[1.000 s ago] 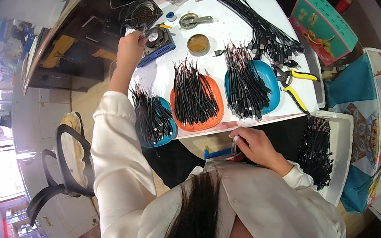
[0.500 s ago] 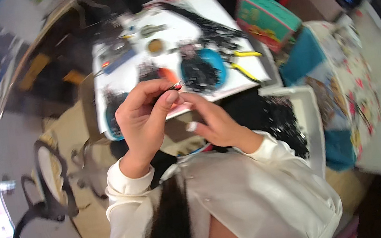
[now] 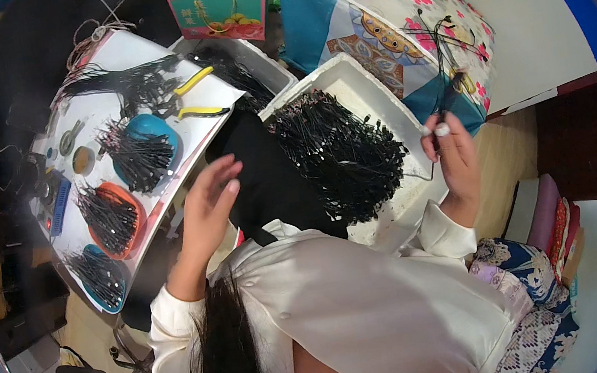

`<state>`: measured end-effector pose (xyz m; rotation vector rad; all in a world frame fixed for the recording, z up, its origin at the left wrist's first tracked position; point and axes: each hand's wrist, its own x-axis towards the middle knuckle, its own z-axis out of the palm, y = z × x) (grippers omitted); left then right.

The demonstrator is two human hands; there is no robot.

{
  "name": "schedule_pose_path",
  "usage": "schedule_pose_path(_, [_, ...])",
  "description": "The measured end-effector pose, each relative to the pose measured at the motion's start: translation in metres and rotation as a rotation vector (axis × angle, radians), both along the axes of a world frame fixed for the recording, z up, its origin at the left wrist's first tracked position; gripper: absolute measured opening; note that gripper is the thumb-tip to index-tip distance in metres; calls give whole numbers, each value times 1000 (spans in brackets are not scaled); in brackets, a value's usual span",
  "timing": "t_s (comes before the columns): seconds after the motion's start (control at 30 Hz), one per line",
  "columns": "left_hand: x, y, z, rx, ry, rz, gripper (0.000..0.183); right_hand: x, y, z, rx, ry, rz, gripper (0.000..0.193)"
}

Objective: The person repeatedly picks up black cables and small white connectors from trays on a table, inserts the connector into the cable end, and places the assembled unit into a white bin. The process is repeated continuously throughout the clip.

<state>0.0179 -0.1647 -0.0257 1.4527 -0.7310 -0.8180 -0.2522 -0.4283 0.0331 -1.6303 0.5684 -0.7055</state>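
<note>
Beside a white table (image 3: pixel 193 129), the left hand (image 3: pixel 209 204) gapes empty while the right hand (image 3: pixel 455 158) pinches a black cable (image 3: pixel 443 101).

Your right hand (image 3: pixel 457 159) pinches a black cable (image 3: pixel 441 104) at the white box's (image 3: pixel 421 187) right side.
Your left hand (image 3: pixel 205 210) hangs near the table (image 3: pixel 220 91), fingers parted; between your hands, heaped cables (image 3: pixel 339 154) lie in the box.

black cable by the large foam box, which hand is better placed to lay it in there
Likely the right hand: it pinches the black cable close beside the large foam box. The left hand is open, holds nothing visible, and is farther from the cable.
</note>
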Motion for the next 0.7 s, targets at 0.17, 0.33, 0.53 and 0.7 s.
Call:
schedule_pose_path(0.17, [-7, 37, -46, 246, 131, 72, 27, 44, -56, -134, -125, 517, 84, 16])
schedule_pose_path(0.33, [4, 90, -60, 301, 167, 162, 26, 117, -62, -248, -559, 1074, 77, 23])
schedule_pose_path(0.53, [25, 194, -21, 352, 115, 437, 19, 161, -34, -185, -843, 1105, 141, 25])
schedule_pose_path(0.7, [71, 237, -14, 614, -550, 1116, 13, 214, 39, -72, -654, 692, 499, 17])
